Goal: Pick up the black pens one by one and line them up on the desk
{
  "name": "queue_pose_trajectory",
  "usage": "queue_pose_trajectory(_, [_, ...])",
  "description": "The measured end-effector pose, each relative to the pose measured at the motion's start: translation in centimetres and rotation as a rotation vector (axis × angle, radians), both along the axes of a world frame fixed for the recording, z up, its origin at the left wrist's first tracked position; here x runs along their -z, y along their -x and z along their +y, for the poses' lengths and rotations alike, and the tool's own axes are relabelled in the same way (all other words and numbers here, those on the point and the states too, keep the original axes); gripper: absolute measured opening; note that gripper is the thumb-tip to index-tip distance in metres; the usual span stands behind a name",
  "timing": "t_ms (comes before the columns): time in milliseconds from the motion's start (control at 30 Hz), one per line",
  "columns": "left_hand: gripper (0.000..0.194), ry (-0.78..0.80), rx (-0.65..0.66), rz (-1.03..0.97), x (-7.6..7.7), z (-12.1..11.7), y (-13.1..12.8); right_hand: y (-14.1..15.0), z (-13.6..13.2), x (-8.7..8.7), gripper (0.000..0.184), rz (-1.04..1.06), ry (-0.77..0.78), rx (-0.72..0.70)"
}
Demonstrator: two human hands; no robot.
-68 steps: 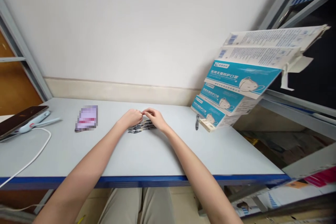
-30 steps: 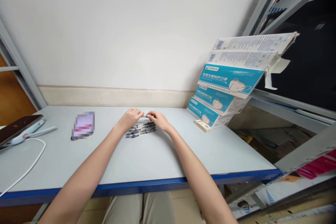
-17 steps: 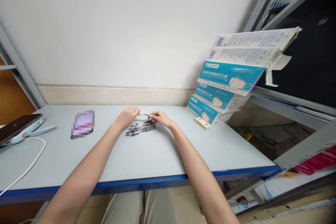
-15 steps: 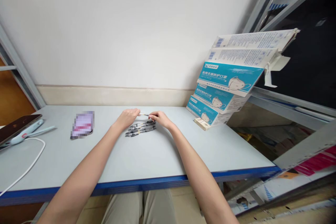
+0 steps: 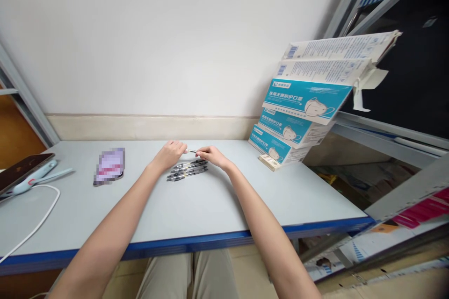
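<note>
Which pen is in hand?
The pen held between the left hand and right hand; the other pens lie bunched together on the table.

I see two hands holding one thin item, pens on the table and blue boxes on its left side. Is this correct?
Not quite: the head view shows blue boxes on the right side of the table. The left hand and right hand hold one thin item; pens lie on the table.

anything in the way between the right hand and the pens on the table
Nothing visible stands between the right hand and the pens, though it grips a slim pen-like item together with the left hand.
</note>
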State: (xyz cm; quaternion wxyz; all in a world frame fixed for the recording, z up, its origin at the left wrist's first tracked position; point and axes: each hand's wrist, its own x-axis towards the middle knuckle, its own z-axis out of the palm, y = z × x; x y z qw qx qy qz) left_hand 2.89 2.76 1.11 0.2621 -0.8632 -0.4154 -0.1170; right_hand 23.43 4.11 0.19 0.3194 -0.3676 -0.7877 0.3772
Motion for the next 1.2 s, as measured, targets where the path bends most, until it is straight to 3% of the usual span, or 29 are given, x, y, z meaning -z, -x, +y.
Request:
queue_pose_trajectory(133, [0.030, 0.098, -0.025, -0.080, 0.0, -0.1, -0.3, 0.6, -0.5, -0.3, 0.021, -0.142, -0.351, 0.135])
queue_pose_trajectory(233, [0.032, 0.158, -0.057, -0.161, -0.2, -0.3, -0.3, 0.9, -1.0, -0.6, 0.018, -0.186, -0.480, 0.250])
queue_pose_trajectory(433, [0.031, 0.192, -0.048, -0.119, 0.2, -0.3, -0.1, 0.4, -0.5, -0.1, 0.026, -0.207, -0.250, 0.184])
queue_pose_trajectory(533, [0.030, 0.180, -0.073, -0.098, 0.4, -0.2, -0.1, 0.1, -0.1, 0.2, 0.013, -0.174, -0.319, 0.251])
queue_pose_trajectory(600, [0.030, 0.167, -0.084, -0.099, 0.5, -0.2, -0.1, 0.0, 0.1, 0.3, 0.021, -0.122, -0.319, 0.275])
queue_pose_trajectory(733, [0.030, 0.179, -0.068, -0.081, 0.4, -0.3, -0.1, -0.2, 0.2, 0.3, 0.023, -0.161, -0.128, 0.208])
queue_pose_trajectory(800, [0.030, 0.179, -0.063, -0.075, 0.4, -0.2, -0.1, -0.3, 0.4, 0.5, 0.017, -0.169, -0.175, 0.210])
queue_pose_trajectory(867, [0.029, 0.171, -0.061, -0.081, 0.5, -0.1, 0.0, -0.5, 0.7, 0.7, 0.024, -0.107, -0.231, 0.232])
queue_pose_trajectory(1000, [0.028, 0.178, -0.064, -0.072, 0.5, 0.0, 0.0, -0.7, 1.4, 1.2, 0.030, -0.083, -0.089, 0.180])
queue_pose_trajectory(1100, [0.030, 0.210, -0.087, -0.069, 0.5, -0.1, 0.0, -0.8, 1.9, 1.5, 0.021, -0.078, -0.183, 0.161])
queue_pose_trajectory(1200, [0.029, 0.241, -0.126, -0.106, 0.6, -0.2, 0.0, -0.7, 2.1, 1.7, 0.028, -0.004, -0.200, 0.165])
